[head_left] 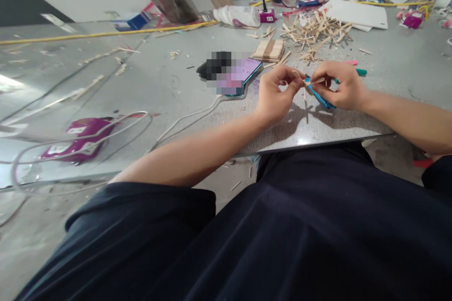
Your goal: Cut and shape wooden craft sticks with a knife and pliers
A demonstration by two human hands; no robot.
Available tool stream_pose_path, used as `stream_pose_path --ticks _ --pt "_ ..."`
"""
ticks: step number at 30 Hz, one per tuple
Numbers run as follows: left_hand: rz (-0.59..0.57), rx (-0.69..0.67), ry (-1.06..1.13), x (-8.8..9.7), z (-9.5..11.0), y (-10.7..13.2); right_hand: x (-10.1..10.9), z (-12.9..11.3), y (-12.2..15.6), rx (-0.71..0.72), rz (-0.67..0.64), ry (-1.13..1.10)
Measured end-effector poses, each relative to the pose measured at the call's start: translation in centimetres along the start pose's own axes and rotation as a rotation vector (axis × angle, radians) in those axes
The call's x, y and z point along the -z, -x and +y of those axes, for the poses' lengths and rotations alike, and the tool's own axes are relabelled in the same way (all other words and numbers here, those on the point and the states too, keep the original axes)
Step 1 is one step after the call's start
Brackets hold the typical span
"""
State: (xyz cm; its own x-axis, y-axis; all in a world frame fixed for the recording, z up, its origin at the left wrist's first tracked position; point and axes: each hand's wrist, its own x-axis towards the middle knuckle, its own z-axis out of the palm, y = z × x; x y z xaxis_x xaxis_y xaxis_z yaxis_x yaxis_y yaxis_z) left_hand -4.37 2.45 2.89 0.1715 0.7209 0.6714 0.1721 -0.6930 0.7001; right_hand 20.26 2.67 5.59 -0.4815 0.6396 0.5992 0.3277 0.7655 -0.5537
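Note:
Close to the table's front edge, my left hand (277,94) pinches a thin wooden craft stick (296,74) between thumb and fingertips. Facing it, my right hand (341,85) is closed on another wooden stick piece (319,80). The fingertips of both hands nearly meet, and the pieces seem to touch or cross there; the exact join is too small to make out. A further thin stick (305,95) points down below the fingers. Under my right hand lies a blue object (320,99), partly hidden. Green (360,72) and pink (351,62) handle-like ends show just beyond that hand.
Behind my hands are a banded bundle of craft sticks (269,51) and a heap of split sticks (318,30). A phone (251,68) on a white cable lies to the left beside a black object (206,69). Bottles (240,16) and a yellow cord (106,34) lie farther back.

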Motion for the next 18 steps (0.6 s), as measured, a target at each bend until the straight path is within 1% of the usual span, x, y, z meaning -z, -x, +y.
stream_pose_path --ticks 4,8,14,18 --pt "-0.01 0.024 0.018 -0.05 -0.26 -0.07 0.11 -0.21 -0.3 -0.012 -0.041 0.026" --pt "-0.022 0.032 0.065 -0.1 -0.49 -0.2 0.13 0.41 -0.5 0.032 -0.071 0.038" --pt "-0.032 0.035 0.121 -0.29 -0.71 -0.1 0.18 0.29 -0.31 0.058 -0.049 0.057" --pt "-0.043 0.063 0.127 -0.39 -0.6 -0.04 0.28 0.33 -0.37 0.064 -0.066 0.036"
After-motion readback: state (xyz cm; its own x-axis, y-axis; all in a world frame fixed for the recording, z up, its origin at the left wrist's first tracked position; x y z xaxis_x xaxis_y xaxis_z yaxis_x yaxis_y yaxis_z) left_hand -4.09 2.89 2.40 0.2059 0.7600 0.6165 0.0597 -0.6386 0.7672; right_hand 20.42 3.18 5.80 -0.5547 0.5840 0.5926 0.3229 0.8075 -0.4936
